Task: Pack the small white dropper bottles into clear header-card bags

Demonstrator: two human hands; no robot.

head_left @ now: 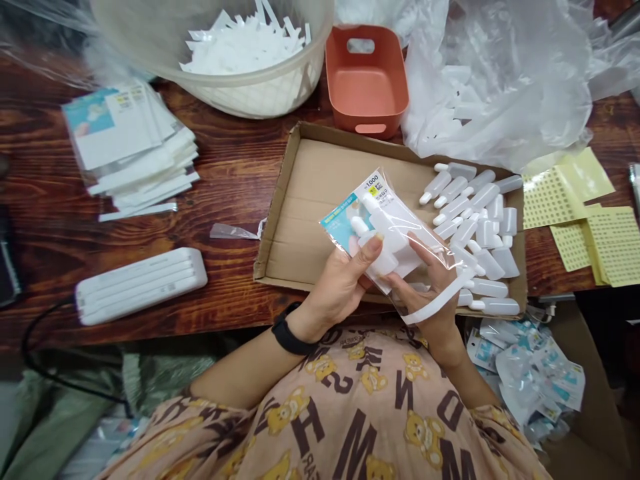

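Observation:
My left hand (345, 280) pinches a clear plastic packaging bag (413, 230), its thumb pressed on the front. Inside the bag are a blue-and-white printed card (339, 219) marked 1,000 and small translucent white bottle-like pieces (383, 257). At the bag's unsealed end, my right hand (433, 287) holds the film between thumb and fingers; part of those fingers is behind the film. A white strip (435, 307) on the flap curves over this hand. Beneath both hands lies a shallow cardboard tray (315, 193), with several loose capped translucent pieces (483, 197) at its right side.
Behind the tray stand a large bowl (260, 93) of white strips and an orange basket (367, 87). Packaged cards (130, 140) and a white power strip (143, 283) lie left. Yellow sticker sheets (613, 240) lie right, above a box of filled packets (540, 367).

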